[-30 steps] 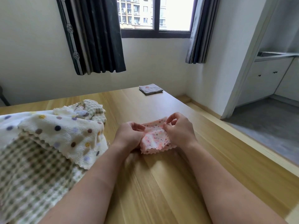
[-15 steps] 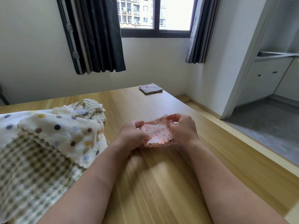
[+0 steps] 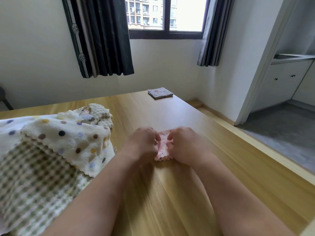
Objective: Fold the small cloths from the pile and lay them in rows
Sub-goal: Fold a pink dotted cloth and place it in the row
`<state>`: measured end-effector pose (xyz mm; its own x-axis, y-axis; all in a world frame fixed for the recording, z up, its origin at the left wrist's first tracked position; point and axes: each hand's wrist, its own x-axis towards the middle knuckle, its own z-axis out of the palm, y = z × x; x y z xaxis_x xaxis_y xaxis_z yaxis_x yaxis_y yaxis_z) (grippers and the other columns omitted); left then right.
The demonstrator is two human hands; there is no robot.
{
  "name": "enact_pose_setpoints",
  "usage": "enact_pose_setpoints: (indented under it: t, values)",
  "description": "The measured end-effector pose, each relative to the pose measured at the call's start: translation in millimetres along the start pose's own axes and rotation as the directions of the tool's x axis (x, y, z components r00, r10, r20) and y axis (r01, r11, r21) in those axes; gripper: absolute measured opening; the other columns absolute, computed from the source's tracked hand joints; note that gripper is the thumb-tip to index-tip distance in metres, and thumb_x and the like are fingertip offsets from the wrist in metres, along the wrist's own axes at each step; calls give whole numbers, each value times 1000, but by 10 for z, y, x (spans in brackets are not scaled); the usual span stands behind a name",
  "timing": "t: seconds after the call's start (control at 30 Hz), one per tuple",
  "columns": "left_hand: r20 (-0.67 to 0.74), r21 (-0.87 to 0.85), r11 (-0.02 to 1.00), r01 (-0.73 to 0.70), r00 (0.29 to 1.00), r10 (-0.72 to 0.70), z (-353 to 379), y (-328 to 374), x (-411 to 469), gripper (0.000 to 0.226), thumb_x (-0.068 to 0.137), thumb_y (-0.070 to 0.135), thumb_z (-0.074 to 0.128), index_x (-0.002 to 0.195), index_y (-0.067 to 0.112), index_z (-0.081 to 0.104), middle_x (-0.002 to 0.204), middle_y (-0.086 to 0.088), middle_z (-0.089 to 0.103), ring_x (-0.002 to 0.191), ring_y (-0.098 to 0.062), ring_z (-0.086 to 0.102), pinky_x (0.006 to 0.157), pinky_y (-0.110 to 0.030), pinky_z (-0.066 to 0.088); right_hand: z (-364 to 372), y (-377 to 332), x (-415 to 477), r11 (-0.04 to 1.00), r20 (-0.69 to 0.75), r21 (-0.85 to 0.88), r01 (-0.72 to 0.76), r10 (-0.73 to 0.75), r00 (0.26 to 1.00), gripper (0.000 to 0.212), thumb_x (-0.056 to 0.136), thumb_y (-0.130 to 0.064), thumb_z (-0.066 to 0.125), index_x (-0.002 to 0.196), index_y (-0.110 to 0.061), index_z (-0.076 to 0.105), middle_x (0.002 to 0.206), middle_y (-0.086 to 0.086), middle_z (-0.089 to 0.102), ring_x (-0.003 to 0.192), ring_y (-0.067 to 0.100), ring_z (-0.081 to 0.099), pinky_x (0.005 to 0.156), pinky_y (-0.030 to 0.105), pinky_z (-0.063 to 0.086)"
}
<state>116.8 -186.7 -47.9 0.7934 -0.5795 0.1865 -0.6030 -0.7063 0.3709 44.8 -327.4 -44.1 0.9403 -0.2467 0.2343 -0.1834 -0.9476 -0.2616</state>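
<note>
A small pink dotted cloth (image 3: 163,148) lies on the wooden table (image 3: 170,193), folded into a narrow strip. My left hand (image 3: 142,143) covers its left side with fingers curled onto it, and my right hand (image 3: 185,145) covers its right side the same way. Both hands are blurred. Only the cloth's middle and near scalloped edge show between them. A pile of unfolded cloths (image 3: 42,150) sits to the left, with a cream polka-dot cloth on top of a green checked one. One folded grey cloth (image 3: 160,93) lies at the table's far edge.
The table's right edge (image 3: 255,142) drops to a grey floor beside a doorway. A wall with a window and dark curtains (image 3: 102,36) stands behind the table. Bare wood lies between my hands and the grey cloth.
My hands have come closer together over the pink cloth, which is now folded narrower and pressed lower on the table than a second ago.
</note>
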Motion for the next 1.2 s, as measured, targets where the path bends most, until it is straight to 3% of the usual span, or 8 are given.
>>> enact_pose_setpoints:
  t: [0.1, 0.2, 0.33, 0.47, 0.57, 0.7, 1.03, 1.2]
  values:
    - [40, 5, 999, -31, 999, 31, 58, -36, -20, 23, 92, 23, 61, 105, 19, 79, 117, 0, 71, 111, -20, 64, 97, -34, 51, 41, -22, -3, 998, 108, -58, -40, 46, 993, 20, 95, -21, 52, 104, -15, 69, 112, 3, 62, 85, 20, 48, 69, 29, 39]
    - [20, 4, 998, -59, 998, 59, 143, -48, 4, 32, 97, 31, 58, 125, 21, 71, 135, 3, 64, 127, -17, 56, 108, -31, 42, 32, -14, 28, 990, 139, -122, -68, 85, 987, 17, 96, -18, 49, 104, -17, 63, 117, 7, 62, 97, 26, 56, 73, 32, 41]
    - [17, 69, 996, -62, 998, 61, 380, 34, 125, 42, 104, 36, 41, 140, 25, 59, 148, 6, 53, 137, -16, 47, 115, -32, 35, 162, 49, 169, 990, 107, -89, -109, 118, 987, 27, 97, -27, 51, 120, -19, 63, 132, 3, 60, 124, 23, 54, 95, 35, 44]
    - [17, 127, 991, -37, 999, 35, 551, 154, 472, 45, 106, 32, 33, 147, 25, 51, 153, 4, 47, 143, -17, 40, 122, -38, 22, 369, 276, 426, 980, 32, -49, -191, 193, 981, 37, 98, -30, 45, 133, -26, 58, 147, -4, 51, 135, 19, 46, 118, 45, 28]
    - [39, 152, 987, -47, 998, 42, 648, 181, 792, 50, 103, 29, 36, 153, 23, 42, 159, 3, 40, 147, -16, 34, 122, -38, 17, 401, 461, 629, 978, 12, -10, -207, 207, 978, 41, 97, -28, 45, 137, -28, 56, 150, -7, 48, 137, 20, 42, 114, 45, 30]
    - [68, 192, 980, -53, 997, 40, 747, 133, 1219, 52, 103, 30, 33, 155, 24, 39, 162, 5, 35, 148, -15, 32, 121, -37, 20, 377, 676, 943, 983, 7, 22, -182, 182, 983, 39, 94, -21, 46, 129, -25, 63, 141, -3, 56, 130, 24, 46, 103, 41, 36]
    - [5, 274, 959, 74, 997, -79, 871, -130, 2320, 43, 98, 35, 38, 130, 21, 64, 141, -2, 59, 128, -26, 55, 104, -37, 43, 467, 1034, 1932, 995, 138, -44, -88, 93, 986, 55, 98, -16, 36, 152, -26, 42, 161, -3, 35, 148, 20, 29, 124, 51, 12]
    - [5, 331, 941, 65, 997, -71, 891, -205, 2670, 44, 100, 37, 37, 129, 19, 64, 139, -6, 59, 125, -28, 56, 102, -38, 47, 552, 1153, 2301, 997, 140, -38, -71, 76, 987, 56, 97, -18, 37, 152, -27, 41, 162, -3, 34, 149, 19, 28, 124, 48, 15]
